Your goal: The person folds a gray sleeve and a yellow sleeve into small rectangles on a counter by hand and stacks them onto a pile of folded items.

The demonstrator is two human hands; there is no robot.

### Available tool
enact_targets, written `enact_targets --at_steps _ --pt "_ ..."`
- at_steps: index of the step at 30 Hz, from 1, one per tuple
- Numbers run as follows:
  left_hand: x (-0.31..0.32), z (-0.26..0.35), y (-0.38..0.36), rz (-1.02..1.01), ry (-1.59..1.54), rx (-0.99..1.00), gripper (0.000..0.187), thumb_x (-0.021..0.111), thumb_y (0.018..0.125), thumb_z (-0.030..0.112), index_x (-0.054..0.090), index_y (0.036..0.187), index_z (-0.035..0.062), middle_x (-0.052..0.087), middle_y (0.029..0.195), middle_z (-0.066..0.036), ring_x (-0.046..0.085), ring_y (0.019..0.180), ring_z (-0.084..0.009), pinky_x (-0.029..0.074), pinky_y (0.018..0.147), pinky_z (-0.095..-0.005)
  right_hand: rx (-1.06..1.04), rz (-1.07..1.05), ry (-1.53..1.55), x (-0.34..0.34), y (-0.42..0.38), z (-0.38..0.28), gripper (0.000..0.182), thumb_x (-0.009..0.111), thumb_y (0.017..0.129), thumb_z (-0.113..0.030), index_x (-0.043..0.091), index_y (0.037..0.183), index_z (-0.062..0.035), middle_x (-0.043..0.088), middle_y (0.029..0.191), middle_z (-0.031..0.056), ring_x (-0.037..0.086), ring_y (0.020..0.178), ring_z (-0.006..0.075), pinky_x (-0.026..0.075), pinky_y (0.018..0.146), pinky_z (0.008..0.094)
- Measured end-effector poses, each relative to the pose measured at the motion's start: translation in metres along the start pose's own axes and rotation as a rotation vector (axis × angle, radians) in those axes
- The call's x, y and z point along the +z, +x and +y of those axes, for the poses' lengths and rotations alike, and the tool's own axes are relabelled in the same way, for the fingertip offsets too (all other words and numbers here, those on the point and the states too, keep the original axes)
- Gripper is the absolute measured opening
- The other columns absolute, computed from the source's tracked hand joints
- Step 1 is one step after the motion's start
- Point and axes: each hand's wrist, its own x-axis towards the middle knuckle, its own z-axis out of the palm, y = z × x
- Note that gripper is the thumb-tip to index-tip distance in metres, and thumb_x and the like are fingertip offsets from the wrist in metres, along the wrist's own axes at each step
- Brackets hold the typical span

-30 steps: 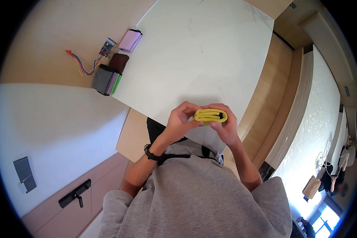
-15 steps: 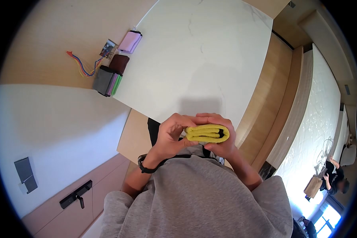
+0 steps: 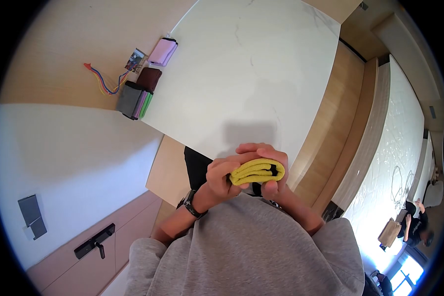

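Observation:
Between my two hands is a folded yellow cloth (image 3: 255, 172) with a small black patch at its right end, held close to my body at the table's near edge. My left hand (image 3: 221, 176) grips its left end, the thumb underneath. Around the right end curl the fingers and thumb of my right hand (image 3: 279, 170). The white marbled table (image 3: 207, 93) lies beyond. At its left edge are folded cloths: pink (image 3: 163, 52), dark maroon (image 3: 148, 79), grey (image 3: 129, 100) and green (image 3: 145, 105).
A picture card (image 3: 135, 60) and a bundle of coloured cords (image 3: 104, 85) are beside the cloths. A door handle (image 3: 99, 250) is at lower left. Far right, another person (image 3: 418, 225) is near a brown paper bag (image 3: 389, 233).
The left end of the yellow cloth has dipped slightly, and my left hand has closed more around it. My right fingers have shifted. The far person's arms have moved.

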Motion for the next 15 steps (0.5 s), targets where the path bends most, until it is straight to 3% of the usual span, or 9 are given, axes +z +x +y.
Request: enact_targets --at_steps 4,10,12,15 --pt "-0.002 -0.006 -0.009 -0.02 0.042 0.001 0.047 0.058 0.101 0.035 0.034 0.128 0.0063 0.062 0.119 -0.036 0.071 0.097 -0.0392 0.06 0.078 -0.0419 -0.016 0.021 0.013 0.001 -0.003 0.001 0.061 0.049 0.102 -0.049 0.045 0.135 0.0025 0.06 0.123 0.0307 0.064 0.11 0.0385 0.055 0.089 0.0443" --pt "0.007 -0.005 -0.001 -0.036 0.038 -0.014 0.046 0.055 0.103 0.033 0.028 0.131 0.0081 0.058 0.124 -0.037 0.067 0.108 -0.0439 0.059 0.086 -0.0452 0.066 0.033 -0.013 0.0 -0.001 -0.002 0.068 0.048 0.102 -0.049 0.038 0.143 0.004 0.056 0.132 0.0299 0.064 0.111 0.0365 0.053 0.092 0.0438" --pt "0.016 -0.008 0.004 0.183 0.005 0.057 0.037 0.065 0.098 0.029 0.047 0.106 -0.0033 0.067 0.113 -0.033 0.073 0.093 -0.037 0.061 0.073 -0.0344 0.148 0.09 -0.022 0.004 0.001 -0.005 0.072 0.049 0.101 -0.049 0.034 0.146 0.0044 0.052 0.138 0.0287 0.062 0.114 0.0358 0.052 0.095 0.0437" --pt "0.014 -0.013 -0.007 0.212 0.007 -0.018 0.038 0.063 0.099 0.027 0.048 0.113 -0.0048 0.068 0.113 -0.03 0.072 0.098 -0.0318 0.058 0.078 -0.0324 0.184 0.09 -0.016 0.006 0.003 -0.006 0.07 0.047 0.102 -0.047 0.031 0.147 0.0045 0.049 0.142 0.0284 0.061 0.116 0.0345 0.051 0.096 0.0433"
